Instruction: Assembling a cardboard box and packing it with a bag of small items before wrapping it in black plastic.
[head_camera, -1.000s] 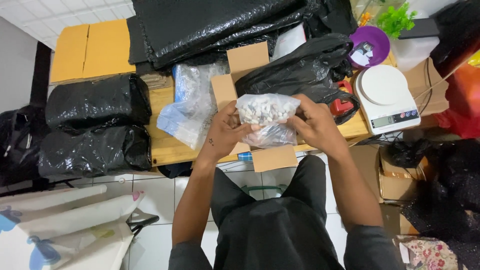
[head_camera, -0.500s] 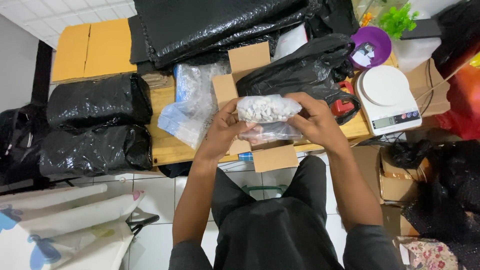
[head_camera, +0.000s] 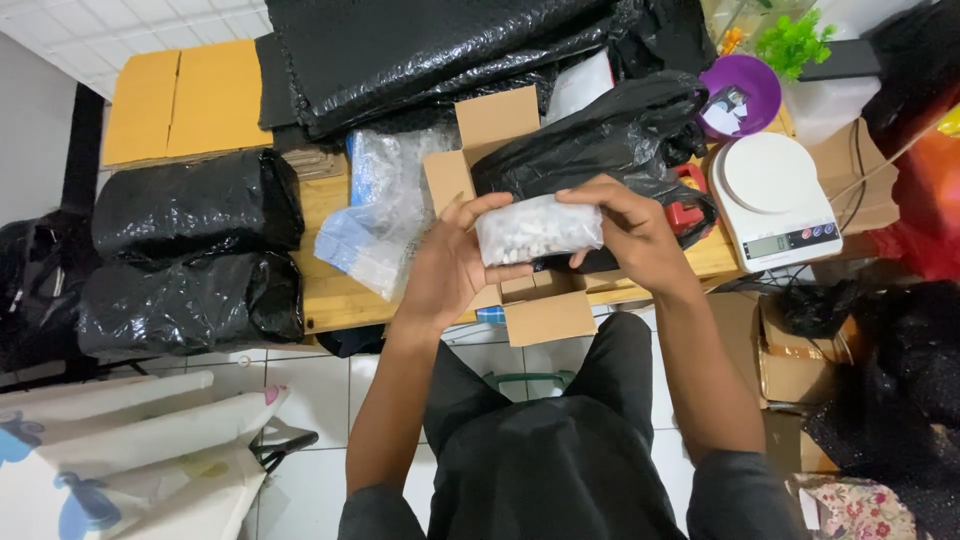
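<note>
A clear plastic bag of small pale pieces (head_camera: 538, 227) is held between both hands above an open cardboard box (head_camera: 520, 300). My left hand (head_camera: 448, 268) grips the bag's left end with fingers curled under it. My right hand (head_camera: 632, 232) holds the right end, fingers arched over the top. The box sits at the near edge of a low wooden table (head_camera: 330, 290), its flaps spread open. A heap of clear plastic bags (head_camera: 385, 215) lies just left of the box.
Two black wrapped bundles (head_camera: 190, 250) lie at the left, and black plastic sheeting (head_camera: 440, 50) covers the far side. A white digital scale (head_camera: 775, 200), a purple bowl (head_camera: 745, 95) and a black bag (head_camera: 600, 135) are at the right. Cardboard boxes (head_camera: 790, 350) stand on the floor.
The bag has been turned and tightened into a more compact, horizontal packet between the hands, staying above the open box. Both hands shifted only slightly.
</note>
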